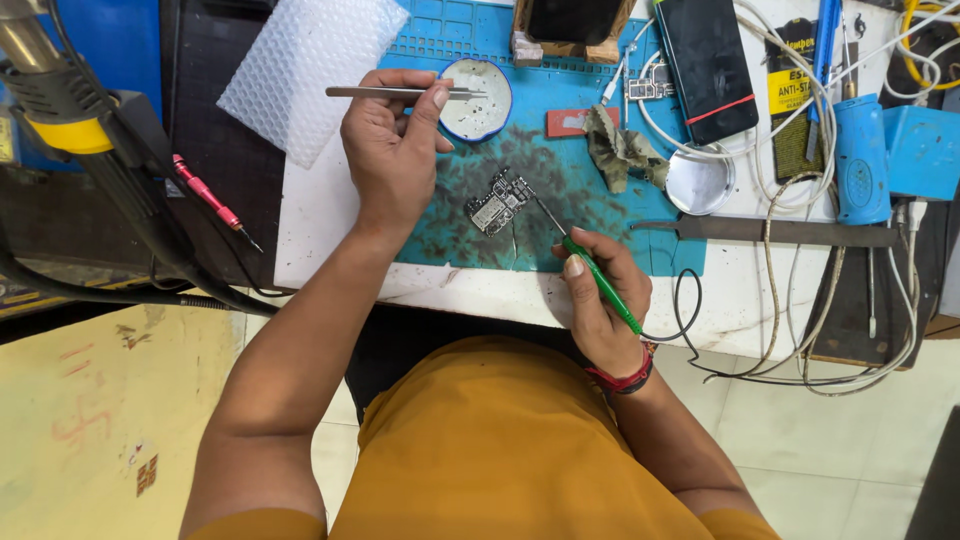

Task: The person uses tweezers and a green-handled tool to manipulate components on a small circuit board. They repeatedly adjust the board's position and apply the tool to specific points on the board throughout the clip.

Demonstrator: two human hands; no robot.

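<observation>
Head camera, looking straight down: a person in a mustard shirt works at a white counter (330, 215) covered by a stained teal repair mat (590, 200). The left hand (392, 150), at 11 o'clock from the mat's centre, pinches steel tweezers (400, 92) whose tips reach over a small round white dish (477, 100). The right hand (600, 300), at 5 o'clock, grips a green-handled screwdriver (590, 268) like a pen, its thin tip touching a small circuit board (497, 203). That board lies flat and loose near the mat's centre, dark, irregular in outline, with silvery shields and tiny parts. With nothing pinning it, a push from the tip could likely skate it sideways or scratch a component. A dark phone (706, 62) lies at 1 o'clock, beside tangled white cables (800, 180).
</observation>
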